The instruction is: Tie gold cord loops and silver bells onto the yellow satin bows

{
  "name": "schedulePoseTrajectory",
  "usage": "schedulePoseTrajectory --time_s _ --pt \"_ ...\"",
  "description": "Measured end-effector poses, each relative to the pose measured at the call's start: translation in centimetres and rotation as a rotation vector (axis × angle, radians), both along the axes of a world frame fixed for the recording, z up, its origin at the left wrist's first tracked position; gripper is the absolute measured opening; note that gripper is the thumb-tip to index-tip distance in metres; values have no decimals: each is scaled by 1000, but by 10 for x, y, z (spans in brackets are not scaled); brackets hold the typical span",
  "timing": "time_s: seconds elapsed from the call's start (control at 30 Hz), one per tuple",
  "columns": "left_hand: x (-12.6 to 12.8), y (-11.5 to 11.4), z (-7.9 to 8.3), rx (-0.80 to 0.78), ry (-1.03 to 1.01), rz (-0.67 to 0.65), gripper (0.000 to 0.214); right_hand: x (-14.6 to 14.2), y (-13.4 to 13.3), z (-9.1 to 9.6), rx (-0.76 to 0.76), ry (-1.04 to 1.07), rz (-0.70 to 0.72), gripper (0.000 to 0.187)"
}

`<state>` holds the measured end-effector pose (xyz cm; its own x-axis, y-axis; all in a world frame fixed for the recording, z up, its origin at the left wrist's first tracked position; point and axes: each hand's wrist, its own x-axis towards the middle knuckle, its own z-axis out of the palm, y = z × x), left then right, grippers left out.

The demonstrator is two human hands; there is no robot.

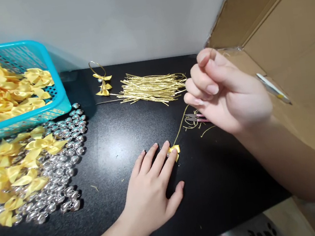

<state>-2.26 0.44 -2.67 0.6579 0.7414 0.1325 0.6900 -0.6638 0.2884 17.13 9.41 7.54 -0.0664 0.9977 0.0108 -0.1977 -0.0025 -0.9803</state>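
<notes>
My left hand [151, 191] lies flat at lower centre, fingers spread, its fingertips pinning a small yellow bow [175, 150] to the black table [113, 136] so it can't slide. My right hand [224, 91] is raised at centre right, fingers pinched on a gold cord [181, 124] running taut down to the bow. Behind it lie pink-handled snips [197, 118] and a bundle of gold cords [153, 87]. Silver beads [68, 154], loose bows [20, 164] and a blue basket [51, 70] crowd the left; a cardboard box [287, 37] walls the right.
</notes>
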Motion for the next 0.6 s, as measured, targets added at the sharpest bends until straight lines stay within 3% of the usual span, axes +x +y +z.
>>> schedulePoseTrajectory --time_s 0.13,0.27,0.33,0.4,0.6 --pt "6 -7 4 29 28 71 60 -12 16 -2 30 61 71 18" --pt "20 -24 12 119 80 126 63 -20 51 -36 23 25 184 14" --pt "27 -34 14 171 110 149 63 -25 67 -56 -2 -148 168 14" --pt "33 -43 14 198 143 168 63 -30 78 -71 80 -471 155 17" --pt "43 -68 7 202 176 257 67 -44 75 -90 280 -744 57 13"
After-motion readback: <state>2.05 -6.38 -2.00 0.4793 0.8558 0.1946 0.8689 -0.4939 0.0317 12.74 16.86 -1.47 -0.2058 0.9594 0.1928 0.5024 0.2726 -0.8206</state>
